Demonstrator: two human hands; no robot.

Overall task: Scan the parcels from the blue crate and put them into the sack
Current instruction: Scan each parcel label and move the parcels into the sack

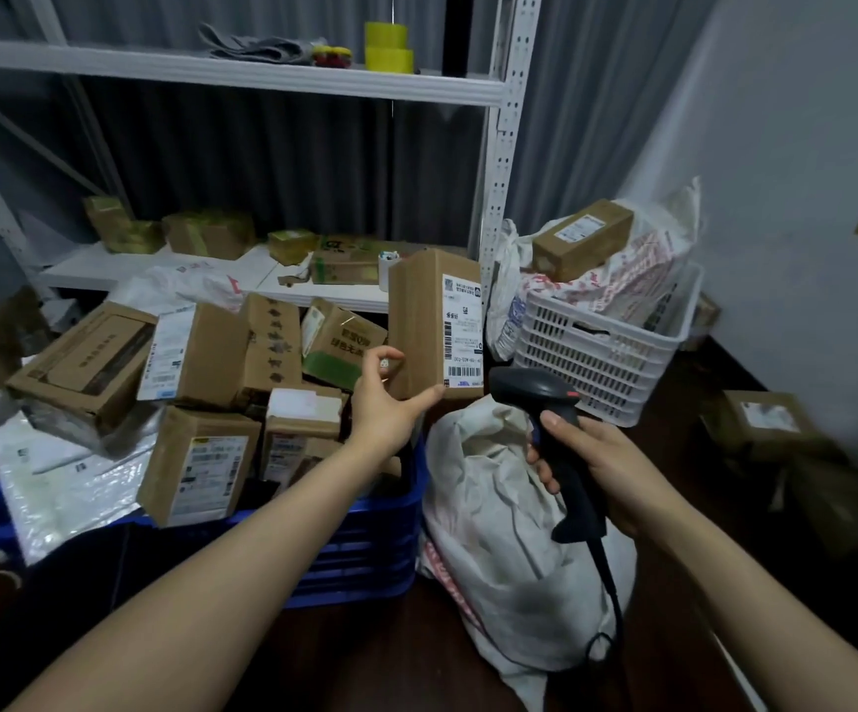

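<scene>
My left hand (385,398) holds a tall brown cardboard parcel (424,321) upright by its lower corner, thumb under the edge and fingers curled on the side. Its white shipping label faces right. My right hand (601,470) grips a black barcode scanner (545,403) just below and right of the label, its head pointing up toward the parcel. The blue crate (365,547), piled with several brown parcels (200,465), sits at lower left. The white sack (498,531) lies on the floor between the crate and my right hand.
A white slatted basket (601,352) with bags and a brown box (581,238) stands at the right. White metal shelving (504,161) behind carries more boxes and yellow tape rolls (388,46). Loose boxes (766,423) lie on the dark floor at right. The scanner's cable (611,598) trails over the sack.
</scene>
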